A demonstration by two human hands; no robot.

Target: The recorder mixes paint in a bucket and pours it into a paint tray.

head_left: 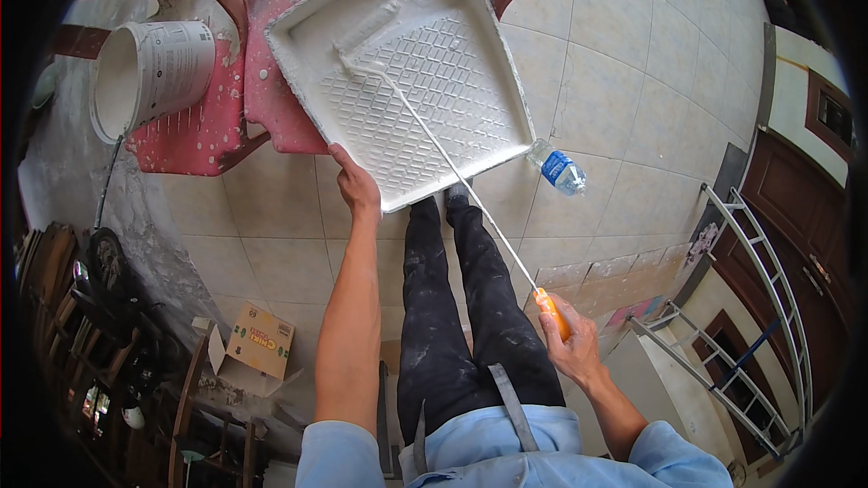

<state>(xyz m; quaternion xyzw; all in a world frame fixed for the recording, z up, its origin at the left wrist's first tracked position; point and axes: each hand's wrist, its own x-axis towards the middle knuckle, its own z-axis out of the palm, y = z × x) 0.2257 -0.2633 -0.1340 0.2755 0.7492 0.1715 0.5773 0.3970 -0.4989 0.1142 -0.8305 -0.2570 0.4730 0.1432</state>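
My left hand point(358, 185) grips the near left edge of a white paint tray point(479, 81) with a raised diamond grid, its thumb on the rim. In the tray lies a paint roller point(369, 27), its head coated in white paint near the far left end. The roller's long thin rod runs back toward me, and my right hand point(571, 343) is closed round its orange handle point(553, 314). A red plastic chair point(271, 99), spattered with paint, stands under the tray's left side. On a second red seat a white paint bucket point(172, 68) sits tilted, its mouth facing left.
A clear plastic bottle point(562, 172) with a blue label is beside the tray's right corner. At the right stands a metal ladder point(759, 262) by brown doors. An open cardboard box point(258, 343) and a motorbike point(113, 262) are at the lower left.
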